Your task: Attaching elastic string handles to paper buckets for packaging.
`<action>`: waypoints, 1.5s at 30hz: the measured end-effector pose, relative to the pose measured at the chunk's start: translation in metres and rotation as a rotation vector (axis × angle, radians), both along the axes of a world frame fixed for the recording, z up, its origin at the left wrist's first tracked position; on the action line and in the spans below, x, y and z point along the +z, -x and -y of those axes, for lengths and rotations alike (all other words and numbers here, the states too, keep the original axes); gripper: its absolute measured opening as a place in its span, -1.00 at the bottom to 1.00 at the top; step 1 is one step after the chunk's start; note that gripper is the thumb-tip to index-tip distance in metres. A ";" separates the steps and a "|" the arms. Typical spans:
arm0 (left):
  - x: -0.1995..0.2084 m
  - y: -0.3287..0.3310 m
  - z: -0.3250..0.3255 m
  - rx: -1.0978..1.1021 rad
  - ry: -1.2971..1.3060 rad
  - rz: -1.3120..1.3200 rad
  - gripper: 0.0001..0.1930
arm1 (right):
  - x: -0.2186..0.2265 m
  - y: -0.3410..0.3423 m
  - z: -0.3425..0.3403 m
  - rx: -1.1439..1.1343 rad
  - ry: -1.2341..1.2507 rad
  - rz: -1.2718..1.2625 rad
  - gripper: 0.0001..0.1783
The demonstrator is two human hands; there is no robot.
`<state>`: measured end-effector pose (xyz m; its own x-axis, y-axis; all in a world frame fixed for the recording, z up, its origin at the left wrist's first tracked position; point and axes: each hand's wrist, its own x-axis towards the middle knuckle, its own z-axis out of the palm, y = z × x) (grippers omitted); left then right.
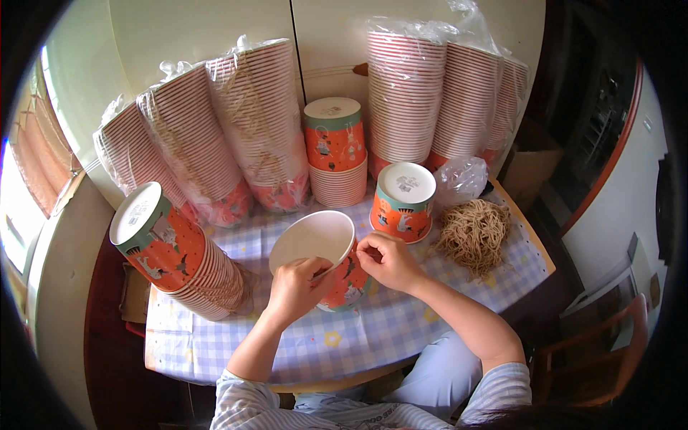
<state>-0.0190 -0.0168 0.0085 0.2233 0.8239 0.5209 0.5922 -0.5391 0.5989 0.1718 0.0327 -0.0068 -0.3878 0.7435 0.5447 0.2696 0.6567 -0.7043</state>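
Observation:
An orange paper bucket (pixel 342 290) with a white inside and printed figures stands at the middle of the table, its open mouth upward and tilted toward the left. My left hand (pixel 297 288) is closed at the near part of its rim, thumb and fingers pinched together there. At the rim's right side is my right hand (pixel 389 263), fingertips pinched close against the bucket wall. Whatever lies between the right fingertips is too small to make out. Right of the hands, a similar bucket (pixel 403 208) stands upside down beside a heap of tan twine (pixel 473 235).
Tall stacks of buckets in clear plastic bags (pixel 254 122) line the back, more bagged stacks (pixel 407 93) at right. An unwrapped stack (pixel 179 251) leans at left; another stack (pixel 335 143) stands at back centre. A crumpled plastic bag (pixel 461 179) lies behind the twine. Checked cloth (pixel 208 351) covers the table.

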 end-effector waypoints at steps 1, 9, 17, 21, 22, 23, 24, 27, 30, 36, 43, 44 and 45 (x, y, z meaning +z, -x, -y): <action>0.000 0.000 0.000 0.000 -0.001 0.001 -0.91 | 0.000 0.000 0.000 -0.010 0.012 -0.007 -0.94; 0.001 0.000 0.000 -0.010 -0.004 -0.007 -0.91 | -0.001 0.000 -0.002 -0.045 -0.006 0.032 -0.92; -0.001 -0.001 0.000 -0.019 -0.007 0.005 -0.91 | -0.001 -0.001 -0.001 -0.058 -0.017 0.075 -0.92; -0.002 -0.001 0.000 -0.028 0.004 0.005 -0.91 | -0.001 -0.001 -0.001 -0.054 -0.010 0.073 -0.91; -0.002 -0.001 0.000 -0.030 0.001 0.001 -0.91 | -0.001 -0.002 -0.001 -0.051 0.004 0.072 -0.90; -0.002 -0.001 0.000 -0.030 0.001 0.002 -0.91 | -0.001 -0.002 -0.002 -0.050 0.004 0.073 -0.90; -0.001 -0.002 0.001 -0.032 -0.001 -0.005 -0.91 | -0.002 -0.003 -0.002 -0.038 0.013 0.072 -0.90; 0.000 -0.002 0.001 -0.042 0.000 -0.017 -0.91 | -0.001 -0.005 -0.003 -0.008 0.037 0.077 -0.90; 0.000 -0.002 0.001 -0.059 -0.018 -0.036 -0.90 | 0.002 -0.008 -0.004 0.029 0.082 0.098 -0.89; 0.001 -0.002 0.001 -0.127 -0.054 -0.100 -0.89 | 0.001 -0.018 -0.011 0.097 0.240 0.136 -0.90; 0.003 -0.003 0.001 -0.239 -0.104 -0.137 -0.89 | 0.008 -0.017 -0.011 0.041 0.312 0.106 -0.85; 0.002 -0.002 0.002 -0.235 -0.104 -0.137 -0.89 | 0.010 -0.017 -0.009 0.044 0.311 0.106 -0.85; 0.002 -0.001 0.002 -0.243 -0.098 -0.140 -0.89 | 0.012 -0.016 -0.008 0.070 0.241 0.137 -0.82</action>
